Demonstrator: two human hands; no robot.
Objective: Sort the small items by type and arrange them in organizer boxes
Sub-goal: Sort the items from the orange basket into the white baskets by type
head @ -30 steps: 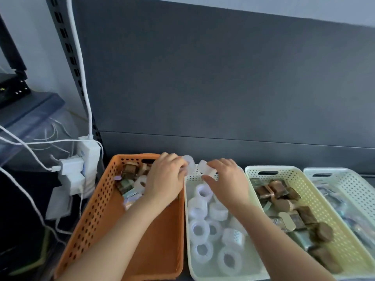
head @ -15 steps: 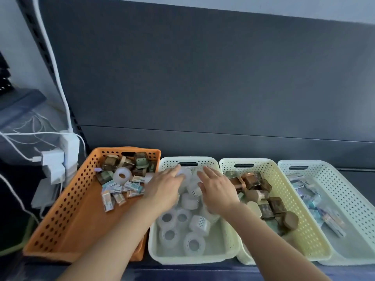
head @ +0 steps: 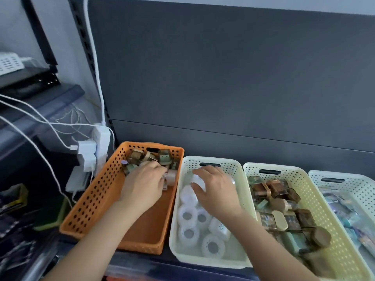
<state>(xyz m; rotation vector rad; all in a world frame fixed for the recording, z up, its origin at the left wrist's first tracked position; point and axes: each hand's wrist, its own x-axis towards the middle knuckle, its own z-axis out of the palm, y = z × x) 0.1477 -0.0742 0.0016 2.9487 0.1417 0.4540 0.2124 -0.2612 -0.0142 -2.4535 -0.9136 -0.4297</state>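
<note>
4 baskets [head: 213,159] against grey back panel [head: 223,78]

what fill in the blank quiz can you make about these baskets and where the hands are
1. The left hand reaches into the leftmost basket, which is ____ in colour.
2. The right hand holds a white roll over the pale basket of rolls, the ____ from the left.
3. The brown and green boxes lie in the basket just to its ____.
4. In all, ____ baskets stand in the row.

Missing words: orange; second; right; four
</note>
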